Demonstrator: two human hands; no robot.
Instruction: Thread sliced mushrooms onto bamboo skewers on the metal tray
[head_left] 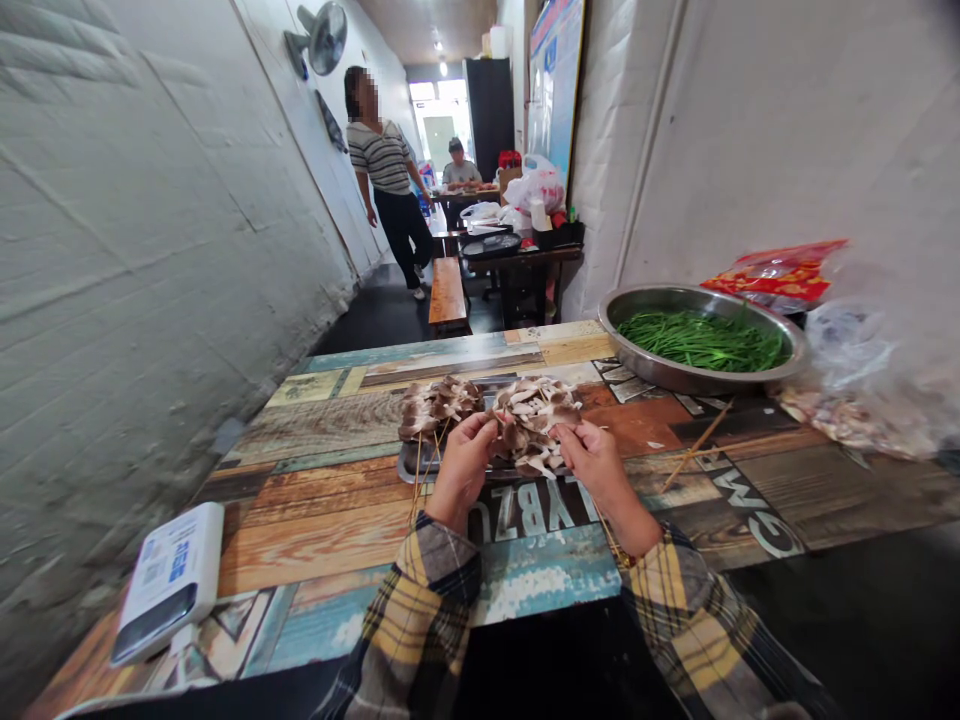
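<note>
mushrooms (551, 395) — between and beyond the 2 hands (460, 465) (596, 462); tray (407, 466) beneath

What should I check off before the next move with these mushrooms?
1. Both hands at the mushrooms: ok; left hand and right hand are both there.
2. Firm hold: cannot tell; the contact is too small to make out.
3. Tray on the table: ok; it rests there, under mushrooms.
4. Sticks at hand: ok; some lie on the table to the right of the right hand.
5. Bowl of green stalks apart from the hands: ok; it stands beyond the right hand.
6. White device apart from the hands: ok; it is off to the left.
</note>
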